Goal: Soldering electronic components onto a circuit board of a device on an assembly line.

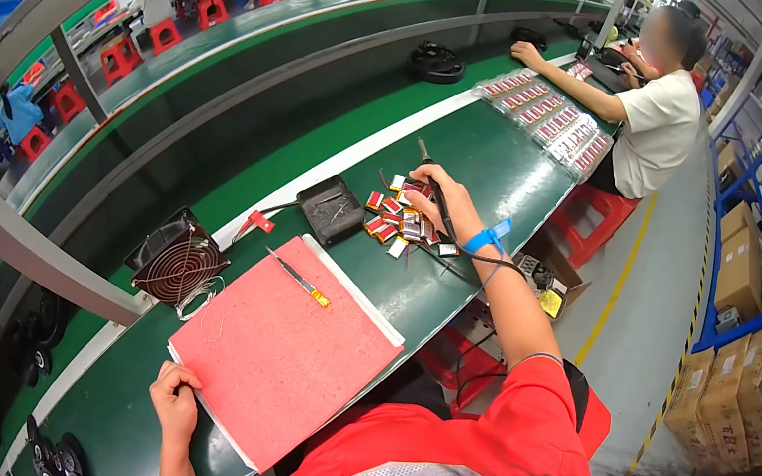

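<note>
My right hand (443, 198) is closed around the dark handle of a soldering iron (427, 159), its tip pointing up and away. A black cord trails from it past my wrist, which wears a blue strap (488, 236). Under and beside this hand lies a loose pile of small silver battery cells (388, 220) with red parts and thin wires. My left hand (176, 389) rests with curled fingers at the near left edge of a red mat (278, 372); the inside of its grip is hidden. Tweezers (297, 276) with a yellow end lie across the mat.
A black tray (316, 205) stands left of the cells, near a red tag (260, 221). A fan (181, 267) sits at the bench's far edge. Clear trays of cells (548, 115) lie farther up, beside a seated co-worker (662, 124). Cardboard boxes (737, 399) stand right.
</note>
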The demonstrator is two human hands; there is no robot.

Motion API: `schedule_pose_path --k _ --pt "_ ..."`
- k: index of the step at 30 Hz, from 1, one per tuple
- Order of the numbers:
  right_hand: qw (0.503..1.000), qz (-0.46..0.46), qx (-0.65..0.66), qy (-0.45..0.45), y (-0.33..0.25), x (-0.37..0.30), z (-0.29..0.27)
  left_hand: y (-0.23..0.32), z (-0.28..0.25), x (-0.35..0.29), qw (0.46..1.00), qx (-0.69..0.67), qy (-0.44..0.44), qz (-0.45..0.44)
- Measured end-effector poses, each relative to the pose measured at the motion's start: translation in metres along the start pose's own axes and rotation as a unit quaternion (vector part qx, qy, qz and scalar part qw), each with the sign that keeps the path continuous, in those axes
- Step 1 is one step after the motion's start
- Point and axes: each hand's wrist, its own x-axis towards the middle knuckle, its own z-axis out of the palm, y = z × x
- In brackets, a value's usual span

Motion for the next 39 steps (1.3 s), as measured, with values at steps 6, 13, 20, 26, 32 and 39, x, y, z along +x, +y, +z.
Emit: schedule_pose_path --k 6,13,20,26,32,39 --pt "0.997 -0.024 -0.075 0.011 -0.007 -0.002 -0.001 -0.069 -0.044 0.015 0.989 -0.072 0.1 -0.078" --pt "0.978 -0.16 -0.094 0.099 -0.005 0.001 0.001 -0.228 -0.141 0.038 0.976 -0.019 0.183 -0.119" --pt "0.985 -0.109 -0.075 0.112 -0.034 -0.045 -0.023 -0.3 -0.181 0.08 0.967 -0.002 0.22 -0.128" --pt "0.992 -0.087 -0.013 0.09 -0.068 -0.095 -0.027 -0.219 -0.145 0.095 0.956 0.087 0.226 -0.167" --pt "0.984 0.0 0.167 0.06 -0.089 -0.121 -0.034 -0.312 -0.18 0.084 0.972 0.144 0.175 -0.068" --pt "0.915 0.19 0.124 0.335 -0.058 -0.19 -0.104 -0.221 -0.155 0.082 0.974 0.159 0.117 -0.11"
